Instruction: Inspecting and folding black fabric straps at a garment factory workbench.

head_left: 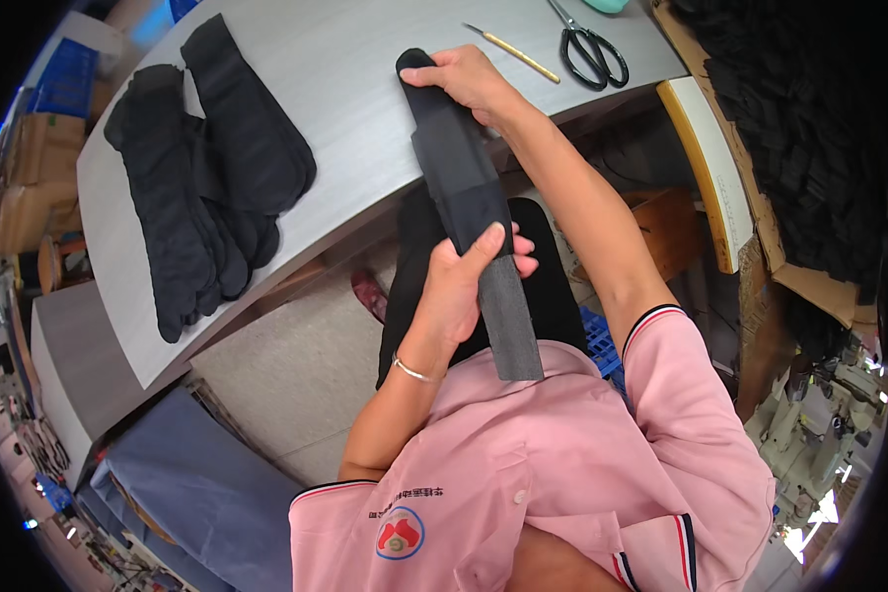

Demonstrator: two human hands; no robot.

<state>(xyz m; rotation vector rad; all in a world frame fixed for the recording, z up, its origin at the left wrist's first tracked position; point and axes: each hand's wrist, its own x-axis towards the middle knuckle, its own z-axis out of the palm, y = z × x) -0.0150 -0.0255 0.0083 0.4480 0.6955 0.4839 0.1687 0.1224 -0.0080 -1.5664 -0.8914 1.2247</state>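
A long black sock (456, 163) is stretched between my two hands above my lap. At its rounded far end, my right hand (469, 81) pinches it with the thumb on top, over the table's edge. My left hand (461, 281) is closed around the sock lower down, thumb across the front and fingertips showing at the far side. Below that grip a dark grey, straight-ended part (511, 326) hangs toward my shirt. To the left on the table lie piles of black socks (173, 197), with more black socks (247, 118) beside them.
The grey table (355, 128) has a curved front edge. A yellow-handled pointed tool (513, 51) and black-handled scissors (592, 59) lie near its far right. A cardboard box (809, 291) at right holds many black pieces. Blue cloth (197, 474) covers something at lower left.
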